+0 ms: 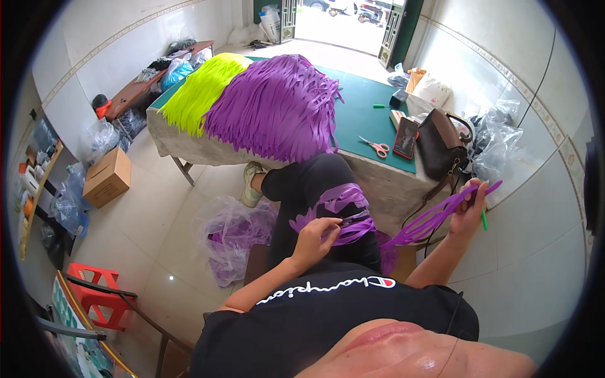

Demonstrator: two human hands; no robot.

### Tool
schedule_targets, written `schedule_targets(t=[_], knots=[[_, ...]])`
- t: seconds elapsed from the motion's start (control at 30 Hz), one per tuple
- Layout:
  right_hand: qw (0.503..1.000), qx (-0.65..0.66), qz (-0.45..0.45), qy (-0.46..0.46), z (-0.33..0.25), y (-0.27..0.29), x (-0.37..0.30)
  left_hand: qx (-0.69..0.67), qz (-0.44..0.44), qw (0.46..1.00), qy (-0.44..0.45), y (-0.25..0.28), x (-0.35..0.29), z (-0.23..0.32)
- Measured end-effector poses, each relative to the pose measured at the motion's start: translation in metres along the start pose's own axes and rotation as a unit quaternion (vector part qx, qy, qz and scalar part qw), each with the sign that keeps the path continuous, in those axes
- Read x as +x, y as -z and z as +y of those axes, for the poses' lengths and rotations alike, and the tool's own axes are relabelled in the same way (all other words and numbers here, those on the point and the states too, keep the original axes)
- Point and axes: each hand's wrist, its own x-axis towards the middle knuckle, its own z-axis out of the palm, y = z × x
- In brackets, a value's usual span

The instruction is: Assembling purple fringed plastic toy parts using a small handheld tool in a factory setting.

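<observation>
A bunch of purple strips [348, 200] lies across my raised thigh. My left hand [315, 242] is closed at its near side, thumb and finger pinched on something small and dark that I cannot make out. Off to the right, my right hand [469, 213] is raised and grips several long purple strips [421, 224], which slant down toward my lap. A green pen-like stick [484, 220] pokes out below that hand. On the table, a large heap of purple strips [277, 107] lies beside a heap of yellow-green strips [205, 91].
The table's green top [362, 101] bears pink-handled scissors [376, 147], a phone [405, 138], a dark handbag [444, 145] and a green pen [382, 106]. A clear plastic bag of purple strips [233, 242] sits on the floor. Left stand a cardboard box [107, 178] and a red stool [97, 293].
</observation>
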Motion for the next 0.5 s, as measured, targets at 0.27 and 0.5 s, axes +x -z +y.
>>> schedule_targets(t=[0.27, 0.5], knots=[[0.911, 0.066, -0.345, -0.214, 0.021, -0.151, -0.027, -0.104, 0.012, 0.976, -0.192, -0.016, 0.033, 0.039], [0.819, 0.166, -0.411, -0.364, 0.043, -0.243, 0.024, -0.426, -0.124, 0.896, 0.033, 0.010, 0.035, 0.035]])
